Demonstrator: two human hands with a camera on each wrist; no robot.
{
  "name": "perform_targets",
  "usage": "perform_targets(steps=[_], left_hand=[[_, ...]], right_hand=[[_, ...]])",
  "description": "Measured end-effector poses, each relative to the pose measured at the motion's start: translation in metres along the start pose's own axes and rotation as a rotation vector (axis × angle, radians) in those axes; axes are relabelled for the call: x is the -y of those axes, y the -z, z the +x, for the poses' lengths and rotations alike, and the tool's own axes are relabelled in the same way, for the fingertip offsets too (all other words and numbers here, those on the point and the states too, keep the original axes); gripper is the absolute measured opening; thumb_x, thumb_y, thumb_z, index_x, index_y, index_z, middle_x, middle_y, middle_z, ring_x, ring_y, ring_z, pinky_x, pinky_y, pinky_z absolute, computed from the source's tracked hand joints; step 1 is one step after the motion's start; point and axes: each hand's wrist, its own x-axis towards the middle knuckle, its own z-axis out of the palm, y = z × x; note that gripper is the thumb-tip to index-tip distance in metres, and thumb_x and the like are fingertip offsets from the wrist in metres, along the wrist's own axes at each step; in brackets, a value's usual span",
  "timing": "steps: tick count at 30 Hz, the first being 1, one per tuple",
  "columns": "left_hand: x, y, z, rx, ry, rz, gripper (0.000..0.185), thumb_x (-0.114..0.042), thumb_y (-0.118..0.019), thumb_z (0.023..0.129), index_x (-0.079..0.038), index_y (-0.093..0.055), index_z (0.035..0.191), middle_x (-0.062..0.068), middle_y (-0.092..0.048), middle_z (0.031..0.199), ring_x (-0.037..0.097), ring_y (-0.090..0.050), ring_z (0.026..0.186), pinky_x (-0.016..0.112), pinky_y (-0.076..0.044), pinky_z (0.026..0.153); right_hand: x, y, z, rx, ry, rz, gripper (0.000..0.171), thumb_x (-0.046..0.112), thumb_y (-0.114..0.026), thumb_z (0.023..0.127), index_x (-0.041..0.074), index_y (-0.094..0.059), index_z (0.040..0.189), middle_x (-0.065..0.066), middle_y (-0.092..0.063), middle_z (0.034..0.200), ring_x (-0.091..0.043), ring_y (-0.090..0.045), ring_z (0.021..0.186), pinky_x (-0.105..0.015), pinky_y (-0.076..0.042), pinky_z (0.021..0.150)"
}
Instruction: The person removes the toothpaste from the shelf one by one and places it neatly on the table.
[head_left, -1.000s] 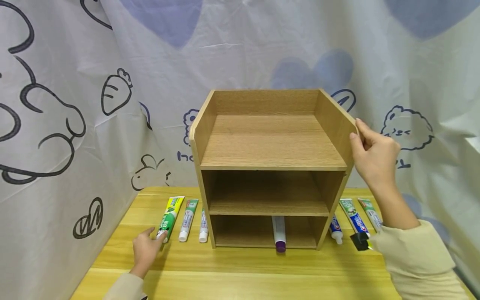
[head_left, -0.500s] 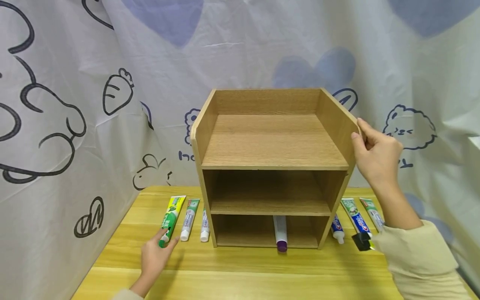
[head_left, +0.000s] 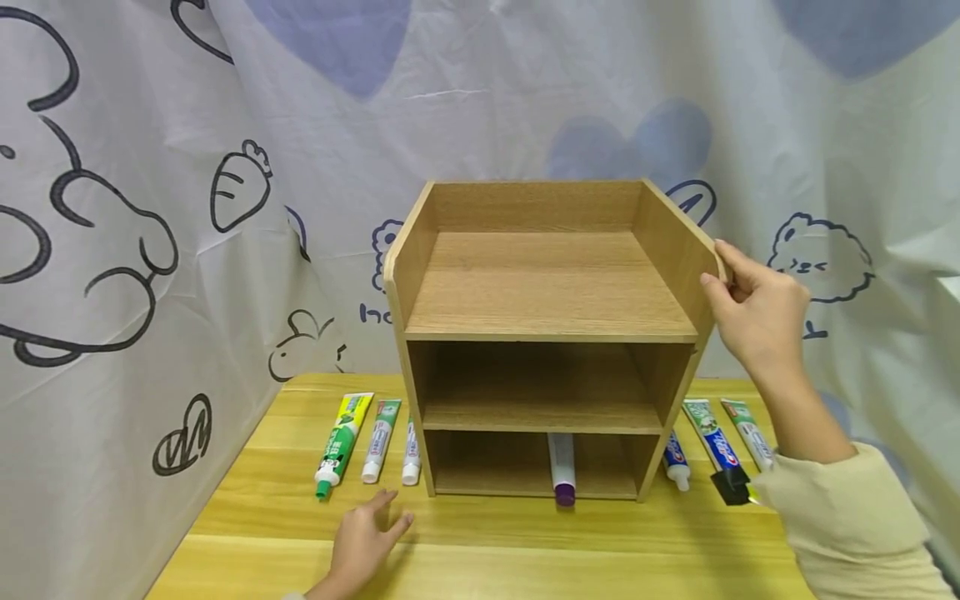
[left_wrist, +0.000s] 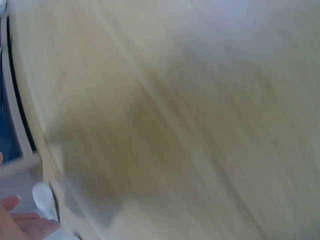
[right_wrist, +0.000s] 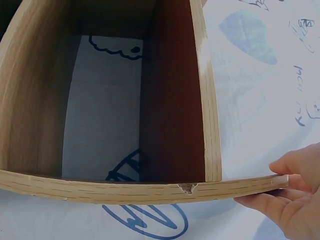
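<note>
A wooden shelf (head_left: 551, 325) with two open compartments under its top board stands mid-table. My right hand (head_left: 761, 312) grips the upper front edge of its right side panel; the right wrist view shows thumb and fingers (right_wrist: 290, 197) on either face of that panel. Over the tabletop in front of the shelf's left side is my left hand (head_left: 363, 542), holding nothing, thumb and forefinger spread apart. Just beyond it lie a green-and-yellow toothpaste tube (head_left: 343, 446), a slimmer toothpaste tube (head_left: 381, 442) and a white-capped tube (head_left: 411, 458) partly hidden by the shelf.
A white tube with a purple cap (head_left: 564, 471) pokes out of the bottom compartment. Right of the shelf lie a blue tube (head_left: 675, 458), a green-and-blue toothpaste tube (head_left: 711, 435) and a green-and-white one (head_left: 746, 432). A patterned curtain (head_left: 510, 108) hangs behind the wooden table (head_left: 480, 550).
My left hand has left the green-and-yellow toothpaste tube and moved right and nearer. That tube now lies with its green cap in sight. My right hand has kept its grip on the shelf.
</note>
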Motion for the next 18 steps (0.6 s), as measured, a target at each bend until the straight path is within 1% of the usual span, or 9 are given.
perform_targets(steps=[1, 3, 5, 6, 7, 10, 13, 15, 18], left_hand=[[-0.003, -0.003, -0.002, 0.003, -0.02, -0.001, 0.041, -0.023, -0.075, 0.075, 0.004, -0.067, 0.105, 0.028, -0.064, 0.108, 0.004, -0.043, 0.039, 0.02, -0.043, 0.042], [-0.01, -0.008, -0.005, 0.019, -0.056, -0.019, 0.039, -0.022, -0.076, 0.075, 0.004, -0.068, 0.103, 0.028, -0.064, 0.108, 0.018, -0.064, 0.057, 0.031, -0.055, 0.058], [-0.016, -0.013, -0.008, 0.031, -0.105, -0.037, 0.037, -0.019, -0.076, 0.074, 0.005, -0.068, 0.101, 0.028, -0.065, 0.106, 0.033, -0.068, 0.084, 0.041, -0.055, 0.076], [-0.02, -0.016, -0.009, 0.04, -0.124, -0.062, 0.037, -0.018, -0.076, 0.074, 0.006, -0.067, 0.101, 0.028, -0.065, 0.106, 0.034, -0.068, 0.085, 0.042, -0.055, 0.077], [-0.024, -0.019, -0.01, 0.044, -0.149, -0.082, 0.037, -0.017, -0.076, 0.074, 0.007, -0.067, 0.101, 0.029, -0.064, 0.105, 0.041, -0.064, 0.096, 0.047, -0.052, 0.081], [-0.034, -0.029, -0.009, 0.043, -0.216, -0.158, 0.036, -0.012, -0.075, 0.074, 0.011, -0.065, 0.1, 0.032, -0.063, 0.106, 0.043, -0.062, 0.097, 0.046, -0.052, 0.081], [-0.044, -0.041, -0.008, 0.007, -0.262, -0.226, 0.037, -0.009, -0.074, 0.074, 0.014, -0.063, 0.101, 0.034, -0.061, 0.106, 0.044, -0.062, 0.096, 0.045, -0.052, 0.081], [-0.05, -0.049, -0.008, -0.017, -0.274, -0.254, 0.038, -0.009, -0.074, 0.075, 0.016, -0.062, 0.102, 0.034, -0.061, 0.106, 0.044, -0.062, 0.096, 0.044, -0.053, 0.08], [-0.06, -0.061, -0.009, -0.036, -0.258, -0.294, 0.041, -0.01, -0.074, 0.075, 0.017, -0.061, 0.104, 0.034, -0.061, 0.108, 0.042, -0.062, 0.097, 0.042, -0.053, 0.081]], right_hand=[[0.0, 0.0, 0.0, 0.001, -0.002, 0.006, 0.04, 0.001, -0.059, 0.085, 0.001, -0.056, 0.125, -0.024, -0.057, 0.118, -0.04, -0.06, 0.1, 0.003, -0.038, 0.062], [0.0, 0.0, -0.001, 0.001, -0.006, 0.019, 0.04, 0.0, -0.059, 0.085, 0.001, -0.056, 0.125, -0.022, -0.057, 0.119, -0.039, -0.06, 0.101, 0.002, -0.039, 0.064], [0.0, 0.0, -0.001, -0.001, -0.008, 0.025, 0.041, -0.001, -0.06, 0.085, 0.001, -0.056, 0.125, -0.022, -0.057, 0.119, -0.038, -0.059, 0.103, 0.001, -0.04, 0.066], [0.0, 0.0, -0.001, 0.0, -0.011, 0.029, 0.041, -0.001, -0.06, 0.085, 0.001, -0.055, 0.125, -0.021, -0.057, 0.12, -0.038, -0.059, 0.103, 0.0, -0.04, 0.067], [0.0, 0.0, -0.002, -0.001, -0.012, 0.031, 0.041, -0.002, -0.06, 0.085, 0.001, -0.055, 0.125, -0.021, -0.057, 0.12, -0.038, -0.059, 0.104, -0.001, -0.041, 0.067], [0.0, 0.0, -0.001, -0.005, -0.025, 0.032, 0.041, -0.001, -0.06, 0.085, 0.002, -0.056, 0.125, -0.02, -0.057, 0.12, -0.037, -0.059, 0.104, -0.001, -0.041, 0.068], [0.001, 0.001, -0.001, -0.007, -0.042, 0.033, 0.041, -0.001, -0.06, 0.085, 0.003, -0.056, 0.125, -0.019, -0.057, 0.12, -0.036, -0.059, 0.103, -0.001, -0.042, 0.068], [0.001, 0.001, -0.002, 0.001, -0.06, 0.036, 0.041, 0.0, -0.059, 0.085, 0.004, -0.056, 0.126, -0.018, -0.057, 0.121, -0.036, -0.059, 0.104, -0.002, -0.042, 0.068], [0.0, 0.001, -0.002, 0.009, -0.07, 0.039, 0.041, 0.001, -0.059, 0.086, 0.005, -0.055, 0.127, -0.018, -0.056, 0.122, -0.036, -0.058, 0.106, -0.003, -0.043, 0.069]])
